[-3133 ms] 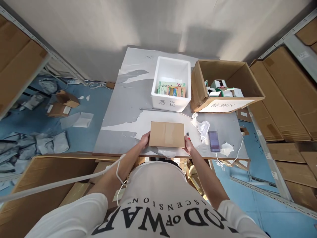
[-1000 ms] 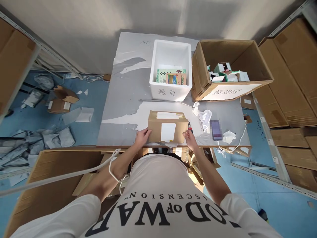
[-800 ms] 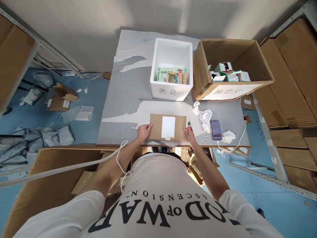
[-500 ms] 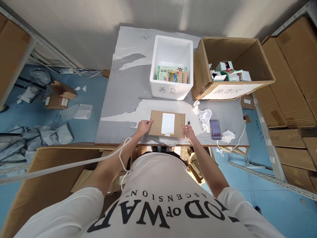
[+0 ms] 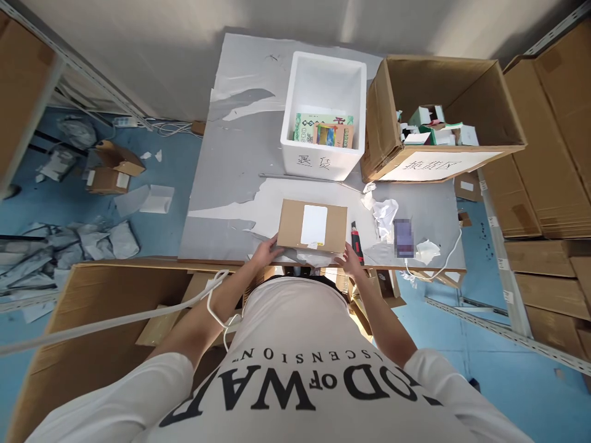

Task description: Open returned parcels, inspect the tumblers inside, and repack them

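Observation:
A flat brown cardboard box with a white label lies at the front of the table. My left hand grips its near left corner, with the fingertips partly hidden at the edge. At the near right corner, my right hand has its fingers closed on the box. Just right of that hand lies a red and black utility knife. Crumpled white paper and a purple blurred phone-like thing with a white cable are farther right.
Behind the box stand a white foam box holding printed packets and a large open carton holding small boxes. A thin grey rod lies before them. Another big carton stands below the table's left edge; shelving flanks the right side.
Both hands have slid from the box's sides toward its near corners. The box's near side appears slightly raised. The utility knife, mostly covered by my right hand before, now shows fully.

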